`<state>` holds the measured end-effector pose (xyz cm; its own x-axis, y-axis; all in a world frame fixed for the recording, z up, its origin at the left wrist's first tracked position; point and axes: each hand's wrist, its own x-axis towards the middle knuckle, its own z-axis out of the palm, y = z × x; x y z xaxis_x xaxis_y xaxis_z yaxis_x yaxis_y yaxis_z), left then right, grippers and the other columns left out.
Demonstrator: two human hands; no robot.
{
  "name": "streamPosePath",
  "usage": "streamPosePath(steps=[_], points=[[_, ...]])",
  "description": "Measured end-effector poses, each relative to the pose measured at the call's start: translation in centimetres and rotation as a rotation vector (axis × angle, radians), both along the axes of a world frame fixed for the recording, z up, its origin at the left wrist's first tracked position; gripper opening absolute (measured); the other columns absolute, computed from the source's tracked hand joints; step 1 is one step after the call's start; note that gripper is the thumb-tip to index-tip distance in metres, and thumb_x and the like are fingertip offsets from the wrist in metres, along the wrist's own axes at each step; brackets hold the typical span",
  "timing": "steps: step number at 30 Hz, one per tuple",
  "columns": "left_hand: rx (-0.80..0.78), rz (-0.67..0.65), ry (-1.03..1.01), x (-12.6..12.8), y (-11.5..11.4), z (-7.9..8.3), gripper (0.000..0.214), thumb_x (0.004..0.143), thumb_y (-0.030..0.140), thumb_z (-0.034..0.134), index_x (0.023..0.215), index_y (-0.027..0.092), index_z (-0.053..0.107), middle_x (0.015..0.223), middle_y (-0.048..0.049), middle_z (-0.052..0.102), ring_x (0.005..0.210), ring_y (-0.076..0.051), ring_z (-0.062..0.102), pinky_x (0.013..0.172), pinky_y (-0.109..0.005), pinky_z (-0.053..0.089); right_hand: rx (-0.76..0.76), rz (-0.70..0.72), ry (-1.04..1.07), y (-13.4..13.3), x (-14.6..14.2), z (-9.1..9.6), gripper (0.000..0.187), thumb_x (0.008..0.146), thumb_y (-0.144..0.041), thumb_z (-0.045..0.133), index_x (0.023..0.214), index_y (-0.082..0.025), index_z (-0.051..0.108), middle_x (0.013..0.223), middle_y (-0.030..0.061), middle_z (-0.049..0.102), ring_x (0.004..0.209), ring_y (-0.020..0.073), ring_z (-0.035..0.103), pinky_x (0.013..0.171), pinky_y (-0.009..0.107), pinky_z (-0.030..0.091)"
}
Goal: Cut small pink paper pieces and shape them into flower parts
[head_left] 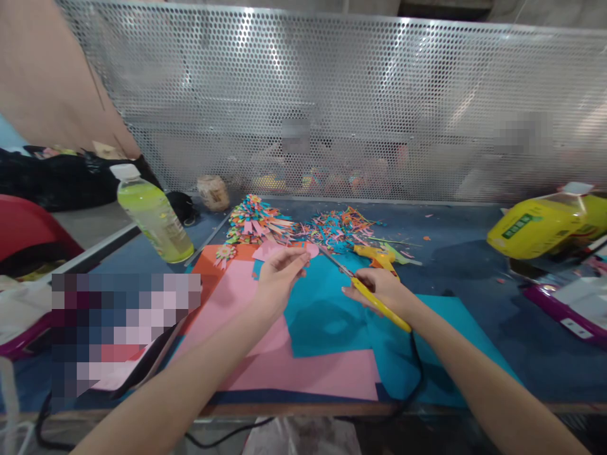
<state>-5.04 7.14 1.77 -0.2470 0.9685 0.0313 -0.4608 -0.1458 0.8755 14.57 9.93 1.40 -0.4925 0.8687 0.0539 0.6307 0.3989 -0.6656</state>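
Observation:
My left hand [281, 275] pinches a small pink paper piece [313, 249] between thumb and fingers. My right hand [386, 289] grips yellow-handled scissors [361, 288], whose blades point left toward that piece; whether they touch it I cannot tell. Below both hands lie blue paper sheets [327, 322] and pink paper sheets [303, 374], with an orange sheet [208, 258] at the left. Just behind my right hand rests a yellow glue gun [375, 254], partly hidden by it. A paper flower [226, 254] lies left of my left hand.
Piled at the back are paper flowers [256, 221] and cut paper strips [339, 226]. A green drink bottle [154, 218] stands left; a large yellow bottle [535, 227] is at right. Behind the table [450, 253] rises a perforated metal panel [332, 82]. A black cable [417, 366] hangs over the front edge.

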Motion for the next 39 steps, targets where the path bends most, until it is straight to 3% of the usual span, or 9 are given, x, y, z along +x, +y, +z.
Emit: streamPosePath(steps=[12, 18, 26, 30, 35, 39], points=[[0.041, -0.02, 0.055, 0.0, 0.1, -0.3, 0.017, 0.053, 0.024, 0.074, 0.065, 0.016, 0.066, 0.058, 0.0018, 0.059, 0.052, -0.007, 0.051, 0.049, -0.019, 0.039, 0.017, 0.024, 0.036, 0.1, 0.0, -0.1, 0.034, 0.068, -0.051, 0.056, 0.063, -0.017, 0.05, 0.049, -0.0027, 0.041, 0.044, 0.008, 0.036, 0.04, 0.021, 0.024], [0.004, -0.011, 0.053, 0.0, 0.0, -0.3, 0.017, 0.051, 0.024, 0.075, 0.063, 0.016, 0.067, 0.06, 0.0008, 0.06, 0.054, -0.007, 0.052, 0.05, -0.019, 0.041, 0.029, 0.036, -0.001, 0.3, 0.1, -0.1, 0.037, 0.068, -0.052, 0.055, 0.059, -0.017, 0.046, 0.051, -0.0026, 0.041, 0.047, 0.0088, 0.037, 0.042, 0.021, 0.024], [0.003, 0.024, 0.034, -0.6, 0.4, -0.2, 0.02, 0.051, 0.024, 0.076, 0.067, 0.016, 0.068, 0.063, 0.0002, 0.063, 0.057, -0.008, 0.054, 0.051, -0.018, 0.042, 0.067, 0.031, -0.037, 0.4, 0.4, -0.3, 0.043, 0.069, -0.055, 0.051, 0.053, -0.017, 0.036, 0.05, -0.0051, 0.026, 0.045, 0.0058, 0.026, 0.04, 0.02, 0.017], [0.003, 0.019, -0.015, -1.0, 0.7, -0.4, 0.026, 0.051, 0.025, 0.076, 0.075, 0.016, 0.067, 0.068, 0.0007, 0.064, 0.06, -0.007, 0.056, 0.053, -0.017, 0.042, 0.035, 0.045, -0.041, 0.4, 0.4, -0.3, 0.043, 0.067, -0.055, 0.053, 0.054, -0.017, 0.038, 0.051, -0.0053, 0.027, 0.046, 0.0056, 0.026, 0.04, 0.02, 0.018], [-0.045, -0.09, -0.006, -0.6, 0.6, -0.7, 0.03, 0.055, 0.026, 0.074, 0.082, 0.016, 0.065, 0.071, -0.0015, 0.066, 0.067, -0.011, 0.061, 0.053, -0.018, 0.043, 0.001, 0.037, -0.047, 0.2, 0.2, -0.2, 0.043, 0.065, -0.055, 0.055, 0.055, -0.017, 0.039, 0.051, -0.0054, 0.03, 0.046, 0.0054, 0.025, 0.041, 0.019, 0.02], [-0.039, -0.053, 0.019, -0.2, 0.3, -0.6, 0.031, 0.053, 0.023, 0.075, 0.081, 0.014, 0.064, 0.068, -0.0015, 0.066, 0.063, -0.011, 0.06, 0.052, -0.018, 0.044, 0.016, 0.041, -0.046, 0.3, 0.2, -0.2, 0.042, 0.065, -0.054, 0.055, 0.055, -0.017, 0.04, 0.052, -0.0055, 0.029, 0.047, 0.0056, 0.025, 0.041, 0.019, 0.02]])
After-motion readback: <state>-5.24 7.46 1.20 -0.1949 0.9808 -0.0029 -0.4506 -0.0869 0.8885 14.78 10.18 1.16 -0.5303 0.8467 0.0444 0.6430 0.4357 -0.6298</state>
